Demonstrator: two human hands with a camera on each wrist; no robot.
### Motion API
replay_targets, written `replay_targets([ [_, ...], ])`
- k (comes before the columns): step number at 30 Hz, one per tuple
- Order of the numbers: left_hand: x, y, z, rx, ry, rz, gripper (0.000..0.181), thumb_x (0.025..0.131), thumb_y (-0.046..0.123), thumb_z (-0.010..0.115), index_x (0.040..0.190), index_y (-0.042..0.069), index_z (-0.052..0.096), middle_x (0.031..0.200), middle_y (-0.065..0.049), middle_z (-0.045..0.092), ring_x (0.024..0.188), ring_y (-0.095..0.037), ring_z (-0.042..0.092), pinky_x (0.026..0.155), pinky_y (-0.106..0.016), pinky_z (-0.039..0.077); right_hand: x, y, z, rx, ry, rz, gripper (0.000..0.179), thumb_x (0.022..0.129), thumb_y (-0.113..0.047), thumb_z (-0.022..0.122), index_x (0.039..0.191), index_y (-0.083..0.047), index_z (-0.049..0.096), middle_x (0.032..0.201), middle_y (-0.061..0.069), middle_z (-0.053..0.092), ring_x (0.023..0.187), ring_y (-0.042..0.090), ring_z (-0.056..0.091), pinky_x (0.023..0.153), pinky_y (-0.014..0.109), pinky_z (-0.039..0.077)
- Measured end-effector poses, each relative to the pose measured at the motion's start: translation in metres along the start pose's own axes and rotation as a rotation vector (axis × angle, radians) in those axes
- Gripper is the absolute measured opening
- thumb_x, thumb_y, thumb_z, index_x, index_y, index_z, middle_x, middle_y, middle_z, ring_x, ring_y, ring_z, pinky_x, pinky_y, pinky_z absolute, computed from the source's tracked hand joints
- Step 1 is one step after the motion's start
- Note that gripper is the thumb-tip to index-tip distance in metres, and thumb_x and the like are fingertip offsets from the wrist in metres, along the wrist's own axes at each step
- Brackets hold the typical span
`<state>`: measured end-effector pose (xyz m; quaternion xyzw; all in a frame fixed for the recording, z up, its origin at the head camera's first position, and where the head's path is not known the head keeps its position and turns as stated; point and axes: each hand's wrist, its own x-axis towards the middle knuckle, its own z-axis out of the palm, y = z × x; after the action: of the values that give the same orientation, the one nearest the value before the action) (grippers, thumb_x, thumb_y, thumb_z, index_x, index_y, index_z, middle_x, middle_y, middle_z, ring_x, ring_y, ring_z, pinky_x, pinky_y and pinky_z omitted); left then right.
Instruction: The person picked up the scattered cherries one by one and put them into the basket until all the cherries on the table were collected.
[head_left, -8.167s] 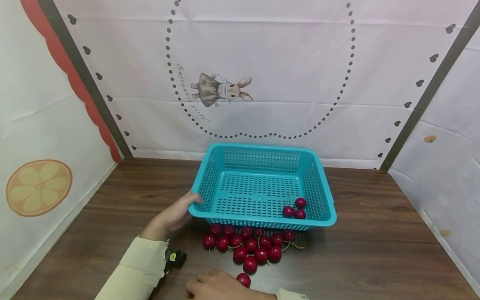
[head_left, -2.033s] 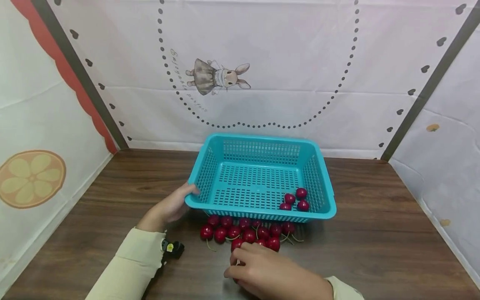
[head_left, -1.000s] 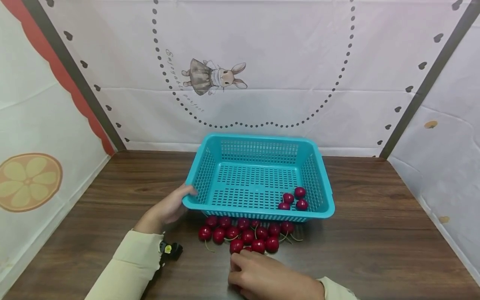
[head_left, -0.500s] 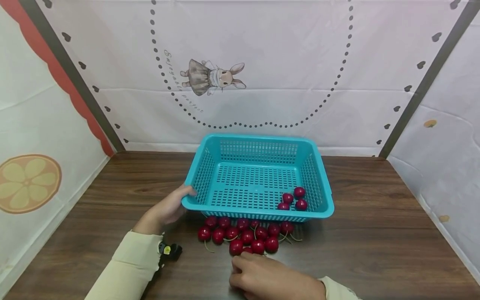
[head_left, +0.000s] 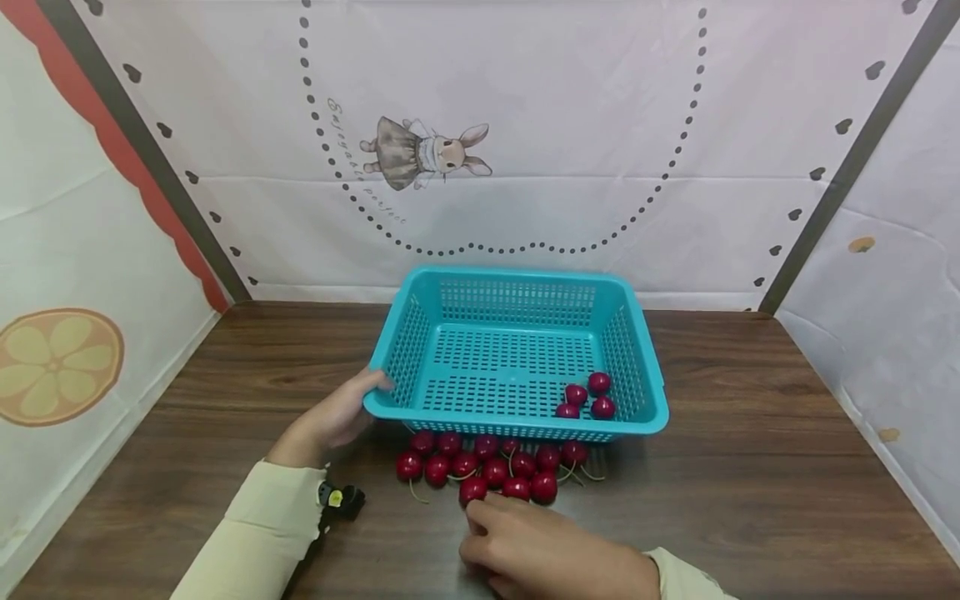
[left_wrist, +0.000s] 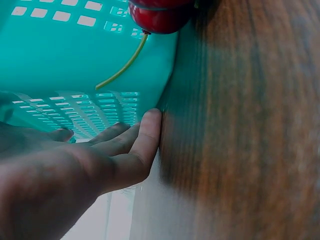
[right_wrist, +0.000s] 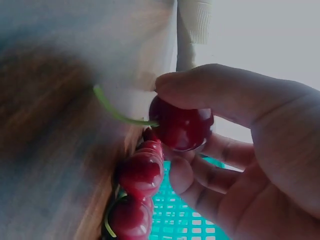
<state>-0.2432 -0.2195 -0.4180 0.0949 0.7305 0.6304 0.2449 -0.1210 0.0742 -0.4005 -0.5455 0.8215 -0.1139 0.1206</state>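
A turquoise plastic basket [head_left: 517, 273] stands on the table with several red cherries [head_left: 603, 407] in its front right corner. My left hand [head_left: 330, 421] grips its front left corner, thumb over the rim and fingers along the outer wall [left_wrist: 112, 150]. In front of the basket lies a cluster of more cherries [head_left: 495, 472], some with green stems. At the near side of that cluster is my right hand [head_left: 547, 550]. Seen from the right wrist, thumb and fingers pinch one cherry [right_wrist: 182, 127], its stem pointing away from the palm. That cherry is hidden in the head view.
A dark wood-grain table [head_left: 750, 467] carries everything. White printed cloth [head_left: 570, 125] with a rabbit figure rises behind the basket, with more cloth at both sides. A small black device [head_left: 347, 502] sits at my left wrist.
The basket holds one more cherry than 8.2 s ago. My right hand has come up to the front of the cluster and lately shifted only slightly. My left hand keeps its hold.
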Motion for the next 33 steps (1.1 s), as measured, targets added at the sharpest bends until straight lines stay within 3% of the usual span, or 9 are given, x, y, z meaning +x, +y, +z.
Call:
replay_targets([
  [8,0.003,0.001,0.001,0.005,-0.004,0.017,0.079,0.093,0.019,0.036,0.159,0.014,-0.007,0.158,-0.023,0.013,0.144,-0.043,0.023,0.121,-0.06,0.016,-0.01,-0.003,-0.019,0.002,0.157,-0.005,0.018,0.093,-0.024,0.072,0.111,-0.023,0.071,0.096,-0.01,0.05,0.089,-0.001,0.046,0.077,0.004,0.041],
  [13,0.004,0.0,0.001,0.005,-0.005,0.022,0.079,0.092,0.018,0.036,0.159,0.013,-0.006,0.158,-0.024,0.015,0.144,-0.042,0.024,0.121,-0.059,0.015,-0.016,-0.004,-0.028,-0.103,0.411,-0.086,0.017,0.088,-0.022,0.077,0.104,-0.02,0.072,0.102,-0.006,0.057,0.094,0.004,0.053,0.087,0.004,0.044],
  [18,0.003,-0.001,0.001,0.009,-0.002,0.017,0.078,0.093,0.019,0.036,0.159,0.013,-0.005,0.157,-0.024,0.015,0.143,-0.043,0.025,0.12,-0.059,0.017,-0.021,0.001,-0.036,-0.089,0.635,-0.096,0.02,0.084,-0.016,0.081,0.103,-0.019,0.074,0.107,-0.004,0.063,0.099,0.006,0.057,0.09,0.009,0.048],
  [25,0.003,-0.001,0.0,-0.002,-0.008,0.036,0.078,0.093,0.018,0.036,0.159,0.013,-0.006,0.158,-0.024,0.013,0.144,-0.042,0.022,0.121,-0.06,0.014,-0.028,0.015,-0.05,-0.14,0.834,-0.02,0.025,0.078,-0.012,0.085,0.1,-0.014,0.074,0.102,-0.001,0.064,0.097,0.011,0.06,0.083,0.016,0.055],
  [33,0.003,0.0,-0.001,0.014,-0.004,0.016,0.077,0.094,0.02,0.036,0.158,0.013,-0.005,0.157,-0.024,0.017,0.141,-0.042,0.03,0.118,-0.054,0.027,-0.042,0.036,-0.07,-0.216,0.944,0.111,0.038,0.067,-0.004,0.09,0.101,-0.009,0.074,0.104,0.005,0.066,0.097,0.016,0.062,0.076,0.028,0.06],
])
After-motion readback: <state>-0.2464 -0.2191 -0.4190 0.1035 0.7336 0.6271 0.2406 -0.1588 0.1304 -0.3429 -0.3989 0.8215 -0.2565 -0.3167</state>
